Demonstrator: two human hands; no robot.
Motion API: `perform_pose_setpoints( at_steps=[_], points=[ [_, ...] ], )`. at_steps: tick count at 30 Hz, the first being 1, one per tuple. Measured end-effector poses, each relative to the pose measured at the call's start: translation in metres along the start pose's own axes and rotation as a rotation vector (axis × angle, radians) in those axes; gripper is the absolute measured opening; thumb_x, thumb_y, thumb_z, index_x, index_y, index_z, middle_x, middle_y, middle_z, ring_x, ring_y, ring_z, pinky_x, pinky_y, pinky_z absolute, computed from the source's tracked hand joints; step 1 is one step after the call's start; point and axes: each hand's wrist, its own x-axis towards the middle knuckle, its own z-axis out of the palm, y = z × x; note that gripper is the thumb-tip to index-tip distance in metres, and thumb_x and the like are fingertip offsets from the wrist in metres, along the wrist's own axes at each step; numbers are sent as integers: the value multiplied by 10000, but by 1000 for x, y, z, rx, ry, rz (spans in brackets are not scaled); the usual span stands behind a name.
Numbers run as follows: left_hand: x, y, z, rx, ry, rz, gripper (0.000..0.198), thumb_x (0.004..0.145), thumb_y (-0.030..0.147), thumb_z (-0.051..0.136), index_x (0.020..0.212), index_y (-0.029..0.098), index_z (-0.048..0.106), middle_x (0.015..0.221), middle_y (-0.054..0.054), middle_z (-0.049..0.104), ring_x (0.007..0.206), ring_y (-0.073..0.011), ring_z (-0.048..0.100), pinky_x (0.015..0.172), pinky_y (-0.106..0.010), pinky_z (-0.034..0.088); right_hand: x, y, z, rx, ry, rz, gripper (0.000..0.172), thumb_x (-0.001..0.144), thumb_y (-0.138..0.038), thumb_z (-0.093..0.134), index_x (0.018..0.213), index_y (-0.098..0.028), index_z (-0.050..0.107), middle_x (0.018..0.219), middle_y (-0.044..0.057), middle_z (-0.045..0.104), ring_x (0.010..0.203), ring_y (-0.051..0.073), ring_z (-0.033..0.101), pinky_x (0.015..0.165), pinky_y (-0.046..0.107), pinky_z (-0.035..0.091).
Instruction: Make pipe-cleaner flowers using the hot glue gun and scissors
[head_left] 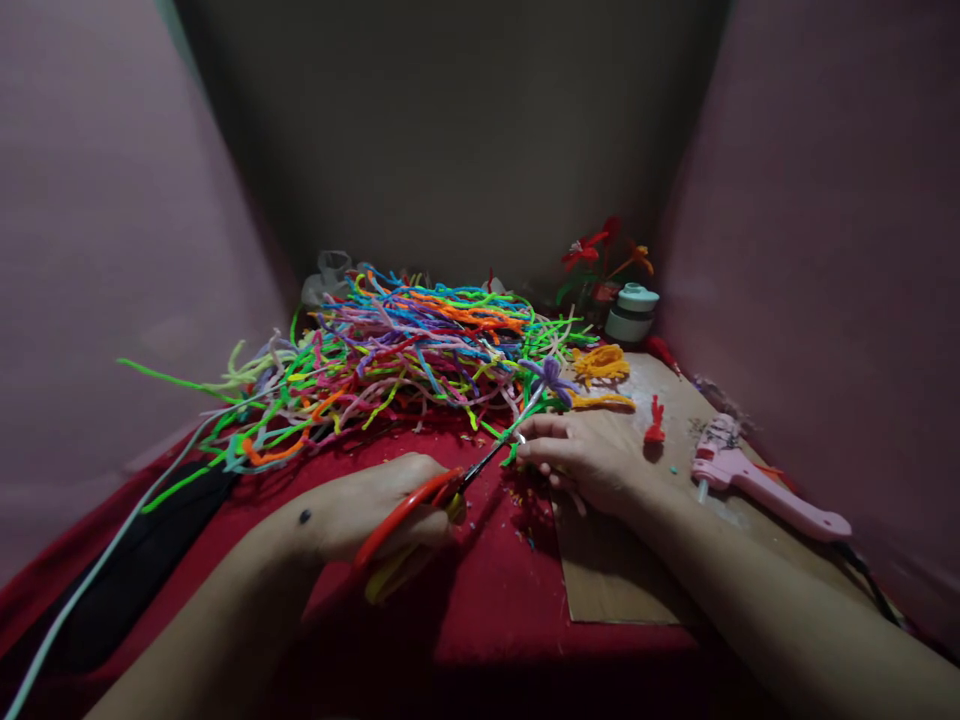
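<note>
My left hand is closed round the orange and yellow handles of a pair of scissors. Their blades point up and to the right, reaching my right fingertips. My right hand pinches a green pipe cleaner stem beside the blades. A purple pipe cleaner flower shows just above that hand, next to the green pieces; whether it joins the held stem I cannot tell. The blade tips overlap the green stem, and whether they grip it is unclear.
A big tangled heap of coloured pipe cleaners lies behind my hands on the red cloth. On the right, a cardboard sheet carries a pink glue gun, a red piece and yellow bundles. A pale-green jar stands behind. A white cable runs left.
</note>
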Motion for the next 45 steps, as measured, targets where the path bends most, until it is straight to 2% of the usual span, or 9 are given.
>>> perform_pose_setpoints(
  at_steps=[8, 13, 19, 25, 30, 34, 37, 42, 45],
  points=[
    [10, -5, -2, 22, -31, 19, 144, 738, 273, 485, 652, 157, 487, 606, 30, 429, 572, -99, 379, 519, -199, 343, 3, 4, -3, -20, -38, -5, 164, 663, -269, 648, 795, -193, 586, 594, -44, 507, 426, 53, 380, 385, 198, 218],
    [7, -9, 0, 62, 7, -24, 171, 753, 327, 483, 709, 162, 501, 632, 29, 451, 593, -104, 394, 533, -205, 345, -1, -4, -1, -45, -24, -8, 119, 679, -282, 613, 688, -164, 613, 528, -44, 456, 412, 52, 342, 379, 206, 218],
    [9, -9, 2, 229, -5, -24, 168, 805, 292, 449, 698, 169, 488, 642, 26, 495, 578, -104, 405, 523, -214, 313, -3, -6, 0, -90, 10, -37, 117, 691, -271, 586, 647, -167, 619, 534, -31, 495, 423, 58, 370, 389, 201, 249],
    [12, -18, 9, 309, 57, 20, 207, 842, 342, 431, 734, 175, 487, 693, 10, 526, 610, -119, 442, 546, -220, 314, -1, -2, -1, -21, -26, -28, 119, 675, -265, 604, 598, -175, 596, 520, -37, 464, 412, 55, 343, 390, 215, 227],
    [14, -24, 12, 305, 140, 13, 258, 864, 394, 415, 760, 170, 492, 714, 1, 529, 633, -126, 440, 571, -229, 322, -5, -7, 3, -103, 5, -1, 107, 668, -265, 607, 617, -177, 639, 498, -32, 447, 418, 67, 349, 388, 225, 208],
    [9, -25, 8, 229, 67, 16, 292, 863, 434, 424, 740, 175, 481, 693, 15, 515, 611, -115, 420, 548, -217, 314, -6, -9, 3, -108, -2, -17, 119, 667, -254, 597, 643, -177, 684, 510, -24, 469, 420, 66, 352, 383, 221, 213],
    [2, -27, 4, 270, 66, -20, 314, 865, 457, 404, 749, 181, 496, 705, 0, 550, 617, -127, 456, 556, -224, 322, -3, -6, 0, -63, -30, -26, 137, 663, -246, 608, 698, -171, 716, 515, -21, 487, 428, 62, 358, 378, 210, 198],
    [-3, -44, -2, 644, 283, -287, 304, 851, 427, 387, 793, 179, 552, 725, -73, 603, 610, -183, 523, 560, -282, 298, -1, -1, -5, 19, -95, -45, 166, 667, -243, 627, 756, -149, 730, 525, -17, 498, 434, 53, 353, 368, 201, 176],
    [-2, -52, -7, 769, 308, -373, 320, 822, 436, 428, 903, 182, 605, 786, -120, 653, 654, -233, 578, 544, -292, 290, -2, 0, -9, 15, -156, -52, 188, 684, -256, 634, 805, -149, 729, 530, -24, 489, 408, 44, 321, 355, 205, 155]
  ],
)
